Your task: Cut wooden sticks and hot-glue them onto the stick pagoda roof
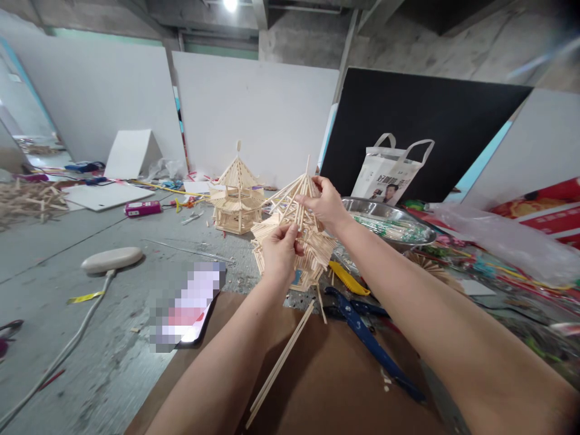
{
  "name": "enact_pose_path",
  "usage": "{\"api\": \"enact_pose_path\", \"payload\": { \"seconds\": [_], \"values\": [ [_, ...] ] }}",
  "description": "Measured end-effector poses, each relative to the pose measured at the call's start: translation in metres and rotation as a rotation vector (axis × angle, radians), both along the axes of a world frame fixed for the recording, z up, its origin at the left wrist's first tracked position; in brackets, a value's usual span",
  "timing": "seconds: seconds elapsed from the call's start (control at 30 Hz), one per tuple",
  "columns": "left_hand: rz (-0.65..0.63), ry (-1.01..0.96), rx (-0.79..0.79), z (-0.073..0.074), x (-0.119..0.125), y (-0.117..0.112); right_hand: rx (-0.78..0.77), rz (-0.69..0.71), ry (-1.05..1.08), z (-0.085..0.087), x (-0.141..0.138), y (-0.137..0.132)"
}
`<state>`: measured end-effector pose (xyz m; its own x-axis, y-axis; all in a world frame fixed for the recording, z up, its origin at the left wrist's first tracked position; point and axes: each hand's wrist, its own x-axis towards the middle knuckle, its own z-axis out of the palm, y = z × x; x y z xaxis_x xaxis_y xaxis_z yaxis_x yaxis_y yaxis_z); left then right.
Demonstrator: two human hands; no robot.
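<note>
In the middle of the head view stands a pavilion model (322, 249) built of thin wooden sticks, its pointed roof partly bare ribs. High on that roof, my right hand (325, 204) has its thumb and fingers closed around the sticks below the peak. Lower and nearer to me, my left hand (281, 251) pinches at the roof's front; whatever lies between its fingertips is too small to make out. Behind and to the left sits a second stick pavilion (238, 199) with a fuller roof. Some loose sticks (283, 362) lie on the brown board (344, 374) in front.
Blue-handled pliers (378, 347) and a yellow cutter (348, 279) lie right of the model. A metal bowl (426, 240) holds wrapped sticks, near a paper bag (385, 172). To the left are a phone (193, 305), a white corded device (112, 260) and a pink box (142, 208).
</note>
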<state>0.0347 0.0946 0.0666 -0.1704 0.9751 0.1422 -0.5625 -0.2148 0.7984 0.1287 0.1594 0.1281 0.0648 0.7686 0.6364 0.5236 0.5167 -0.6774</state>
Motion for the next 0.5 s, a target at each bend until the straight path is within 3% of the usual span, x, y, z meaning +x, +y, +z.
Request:
{"api": "enact_pose_path", "payload": {
  "seconds": [0.5],
  "values": [
    [-0.189,-0.192,-0.131,0.0033,-0.0033,0.0002,-0.003,0.026,-0.005,-0.0015,0.0018,0.0030]
  ]
}}
